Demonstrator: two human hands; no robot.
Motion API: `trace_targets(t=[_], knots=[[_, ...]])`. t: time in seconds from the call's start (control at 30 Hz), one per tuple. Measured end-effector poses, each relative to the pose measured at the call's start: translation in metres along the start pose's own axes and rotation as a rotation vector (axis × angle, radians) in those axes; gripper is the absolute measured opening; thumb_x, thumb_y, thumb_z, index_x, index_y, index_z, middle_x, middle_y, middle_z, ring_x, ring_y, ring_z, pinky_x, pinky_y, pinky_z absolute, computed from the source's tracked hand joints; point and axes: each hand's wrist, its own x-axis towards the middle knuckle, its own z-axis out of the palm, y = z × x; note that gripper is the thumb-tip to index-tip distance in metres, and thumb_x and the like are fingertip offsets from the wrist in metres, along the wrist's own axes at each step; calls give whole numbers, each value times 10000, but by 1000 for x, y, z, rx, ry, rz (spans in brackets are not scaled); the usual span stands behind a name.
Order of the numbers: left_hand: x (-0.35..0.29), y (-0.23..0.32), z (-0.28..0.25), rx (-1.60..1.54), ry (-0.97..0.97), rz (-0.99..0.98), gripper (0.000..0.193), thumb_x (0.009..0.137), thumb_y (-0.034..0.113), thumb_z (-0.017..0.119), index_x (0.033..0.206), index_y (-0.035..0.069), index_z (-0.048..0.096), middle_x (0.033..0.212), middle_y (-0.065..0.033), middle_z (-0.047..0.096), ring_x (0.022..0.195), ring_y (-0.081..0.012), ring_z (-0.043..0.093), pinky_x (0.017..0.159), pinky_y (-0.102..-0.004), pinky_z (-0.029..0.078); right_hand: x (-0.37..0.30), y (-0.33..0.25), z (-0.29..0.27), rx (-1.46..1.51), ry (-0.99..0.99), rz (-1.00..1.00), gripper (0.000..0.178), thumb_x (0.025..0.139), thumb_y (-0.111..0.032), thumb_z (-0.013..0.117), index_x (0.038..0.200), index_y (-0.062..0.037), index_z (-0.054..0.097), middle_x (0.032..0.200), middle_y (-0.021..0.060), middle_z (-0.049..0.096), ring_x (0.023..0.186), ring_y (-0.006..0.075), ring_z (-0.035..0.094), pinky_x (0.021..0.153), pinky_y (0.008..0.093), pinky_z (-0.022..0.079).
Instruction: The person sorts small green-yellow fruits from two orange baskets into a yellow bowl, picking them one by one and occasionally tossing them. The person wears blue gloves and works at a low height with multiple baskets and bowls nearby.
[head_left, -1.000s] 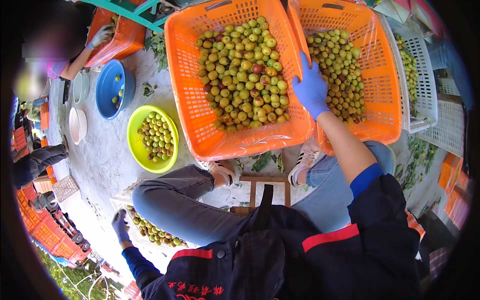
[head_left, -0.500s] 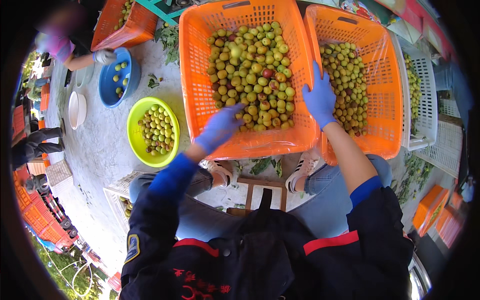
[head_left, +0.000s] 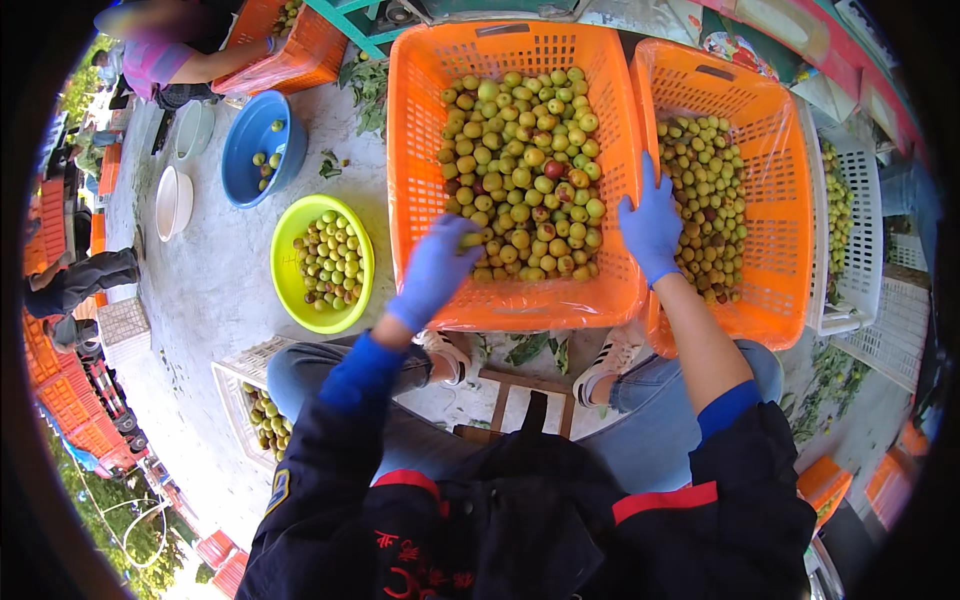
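In front of me stands a large orange crate point(head_left: 520, 318), lined with clear plastic and heaped with round green and brownish fruits point(head_left: 525, 170) that look like jujubes, a few dark red. Slightly smeared by motion, my left hand point(head_left: 435, 268) hovers over the crate's near left part. Its fingers are closed on a yellowish-green jujube point(head_left: 470, 240). My right hand point(head_left: 652, 228) grips the crate's right rim, thumb on one side and fingers on the other, where a second orange crate point(head_left: 775, 200) of similar fruit adjoins. Both hands wear thin blue-purple gloves.
To the left are a lime-green bowl point(head_left: 283, 285) of fruit, a blue basin point(head_left: 233, 160) with a few fruits and a white bowl point(head_left: 174, 205). White crates point(head_left: 862, 225) stand at right. A co-worker point(head_left: 190, 55) reaches into another orange crate point(head_left: 310, 62) at far left. Leaves point(head_left: 525, 350) litter the floor.
My left hand has drawn back a little from the pile and now shows a jujube at its fingertips. My right hand keeps to the rim. The co-worker's hand has moved from the blue basin to the far crate.
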Motion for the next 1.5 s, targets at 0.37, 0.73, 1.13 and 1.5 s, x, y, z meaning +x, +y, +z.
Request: trace_targets(t=[0.37, 0.73, 1.13, 1.5], knots=[[-409, -237, -266, 794, 472, -990, 380, 813, 152, 677, 1134, -35, 595, 1126, -244, 561, 1023, -371, 566, 902, -419, 455, -1, -5, 3, 17, 70, -39, 732, 867, -258, 558, 1499, -193, 194, 1320, 227, 415, 1027, 352, 594, 679, 399, 574], [-83, -59, -151, 171, 307, -195, 324, 862, 55, 614, 1184, 26, 599, 1126, -129, 628, 960, -234, 640, 787, -319, 514, 1, 6, -4, -25, 19, 30, 718, 864, -268, 561, 1489, -195, 216, 1349, 238, 398, 1024, 354, 596, 681, 400, 577], [26, -124, 125, 558, -235, -245, 258, 809, 161, 611, 1032, 39, 574, 1008, -212, 593, 880, -393, 624, 726, -477, 528, 2, -8, -9, 18, -17, 38, 718, 862, -263, 581, 1482, -210, 222, 1327, 233, 406, 1008, 359, 596, 684, 398, 573], [137, -94, 82, 365, 149, -96, 244, 842, 238, 628, 1007, 58, 626, 910, -175, 660, 857, -377, 626, 731, -466, 505, 4, -9, -9, 11, -24, 49, 711, 848, -245, 593, 1470, -190, 253, 1276, 227, 439, 952, 362, 607, 684, 393, 561]])
